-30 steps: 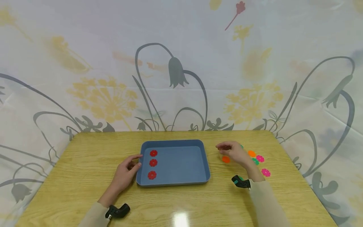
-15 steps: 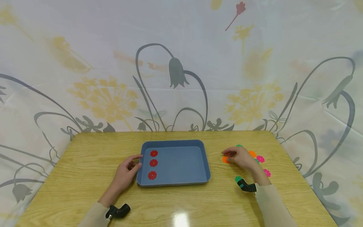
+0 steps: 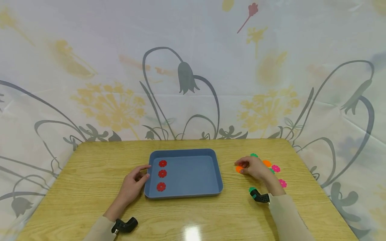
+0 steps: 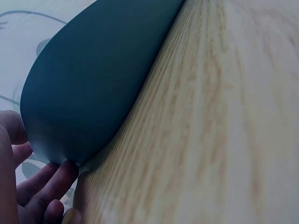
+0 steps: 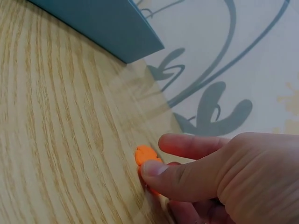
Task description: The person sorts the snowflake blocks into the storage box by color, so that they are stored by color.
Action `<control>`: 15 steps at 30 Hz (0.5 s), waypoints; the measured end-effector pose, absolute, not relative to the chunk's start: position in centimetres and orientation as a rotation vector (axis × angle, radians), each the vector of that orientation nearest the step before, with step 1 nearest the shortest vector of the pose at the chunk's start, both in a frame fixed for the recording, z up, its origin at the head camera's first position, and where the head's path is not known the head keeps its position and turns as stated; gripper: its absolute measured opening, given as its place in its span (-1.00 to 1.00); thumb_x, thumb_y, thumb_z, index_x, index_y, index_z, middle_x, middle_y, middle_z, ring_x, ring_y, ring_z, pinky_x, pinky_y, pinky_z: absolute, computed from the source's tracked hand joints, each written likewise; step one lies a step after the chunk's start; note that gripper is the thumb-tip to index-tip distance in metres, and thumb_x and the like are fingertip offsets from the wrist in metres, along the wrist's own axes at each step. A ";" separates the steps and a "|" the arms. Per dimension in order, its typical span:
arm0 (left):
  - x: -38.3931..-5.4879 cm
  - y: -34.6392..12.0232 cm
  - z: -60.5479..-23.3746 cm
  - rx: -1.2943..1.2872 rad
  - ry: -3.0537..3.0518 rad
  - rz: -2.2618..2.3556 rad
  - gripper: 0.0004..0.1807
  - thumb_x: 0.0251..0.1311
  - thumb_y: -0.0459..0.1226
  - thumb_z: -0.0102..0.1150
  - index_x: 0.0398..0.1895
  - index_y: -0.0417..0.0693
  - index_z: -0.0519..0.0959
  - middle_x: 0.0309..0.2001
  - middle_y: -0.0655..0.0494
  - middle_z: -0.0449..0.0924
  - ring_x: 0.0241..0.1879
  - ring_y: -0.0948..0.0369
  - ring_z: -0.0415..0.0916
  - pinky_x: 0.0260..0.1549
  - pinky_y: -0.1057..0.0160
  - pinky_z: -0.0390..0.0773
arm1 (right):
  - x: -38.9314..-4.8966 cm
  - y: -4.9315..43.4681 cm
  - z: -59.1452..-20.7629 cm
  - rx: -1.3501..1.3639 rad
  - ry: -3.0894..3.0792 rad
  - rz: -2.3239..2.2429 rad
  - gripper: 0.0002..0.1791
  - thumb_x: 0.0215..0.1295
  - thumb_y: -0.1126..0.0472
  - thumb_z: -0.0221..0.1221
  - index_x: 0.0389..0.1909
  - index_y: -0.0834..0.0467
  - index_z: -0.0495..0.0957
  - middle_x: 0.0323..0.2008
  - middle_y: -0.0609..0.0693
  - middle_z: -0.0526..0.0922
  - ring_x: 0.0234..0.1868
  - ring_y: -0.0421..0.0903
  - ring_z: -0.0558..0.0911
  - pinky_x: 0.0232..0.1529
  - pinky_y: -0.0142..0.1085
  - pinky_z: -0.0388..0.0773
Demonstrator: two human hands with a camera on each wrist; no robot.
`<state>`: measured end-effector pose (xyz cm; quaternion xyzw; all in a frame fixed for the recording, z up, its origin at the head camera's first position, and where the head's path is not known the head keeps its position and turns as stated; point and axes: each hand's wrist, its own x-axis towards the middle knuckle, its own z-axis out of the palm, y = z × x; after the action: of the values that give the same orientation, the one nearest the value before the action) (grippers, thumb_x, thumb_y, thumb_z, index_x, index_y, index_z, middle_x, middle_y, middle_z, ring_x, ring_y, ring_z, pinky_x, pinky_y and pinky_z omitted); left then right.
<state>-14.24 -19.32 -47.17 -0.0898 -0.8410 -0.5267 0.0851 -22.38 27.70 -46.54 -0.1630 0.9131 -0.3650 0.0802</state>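
My left hand [image 3: 134,182] rests at the left wall of a blue-grey tray [image 3: 193,194]. Fingertips [image 4: 65,170] touch the tray's outer side low down in the left wrist view. Three red flower-shaped discs [image 3: 162,173] lie in a column inside, along the tray's left side. Right of the tray, my right hand [image 3: 256,167] pinches an orange flower-shaped disc [image 5: 145,155] close to the table. The thumb lies over the disc's face; the other fingers are behind it, partly hidden.
Around the right hand lie another orange disc [image 3: 266,163], pink discs [image 3: 275,168] and green discs [image 3: 254,155], some partly covered by the hand. Another green disc [image 3: 251,189] sits beside the right wrist camera [image 3: 260,196]. A patterned cloth [image 3: 193,113] hangs behind the wooden table [image 3: 187,214].
My right hand has moved slightly right and down to the nearer orange disc and now pinches it. The left hand and the tray stay in place.
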 end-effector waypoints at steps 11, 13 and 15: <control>-15.2 -20.2 -49.4 -0.251 -2.521 -1.563 -0.64 0.26 -0.18 0.13 0.11 -0.02 0.52 -0.28 0.08 0.61 -0.35 0.21 0.51 -0.39 0.29 0.46 | -22.5 27.4 -46.5 -0.441 2.705 -1.066 -0.72 0.05 0.47 0.27 -0.17 0.23 0.63 -0.37 -0.03 0.51 -0.37 -0.07 0.41 -0.31 -0.26 0.42; -15.1 -20.2 -49.3 -0.257 -2.522 -1.557 -0.64 0.27 -0.17 0.12 0.12 -0.02 0.51 -0.28 0.08 0.61 -0.35 0.21 0.51 -0.38 0.29 0.47 | -22.5 27.4 -46.5 -0.435 2.713 -1.066 -0.74 0.05 0.46 0.28 -0.19 0.22 0.63 -0.39 -0.03 0.50 -0.39 -0.08 0.41 -0.33 -0.26 0.41; -15.1 -20.1 -49.3 -0.262 -2.524 -1.554 -0.63 0.27 -0.16 0.12 0.12 -0.02 0.51 -0.27 0.08 0.61 -0.34 0.21 0.52 -0.37 0.29 0.47 | -22.4 27.4 -46.5 -0.428 2.726 -1.063 -0.76 0.05 0.44 0.29 -0.21 0.21 0.64 -0.41 -0.04 0.50 -0.40 -0.08 0.41 -0.33 -0.26 0.40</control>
<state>-15.11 -20.13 -49.30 -0.0879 -0.8452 -0.5206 0.0829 -22.43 27.40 -46.49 -0.1441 0.9180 -0.3578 0.0921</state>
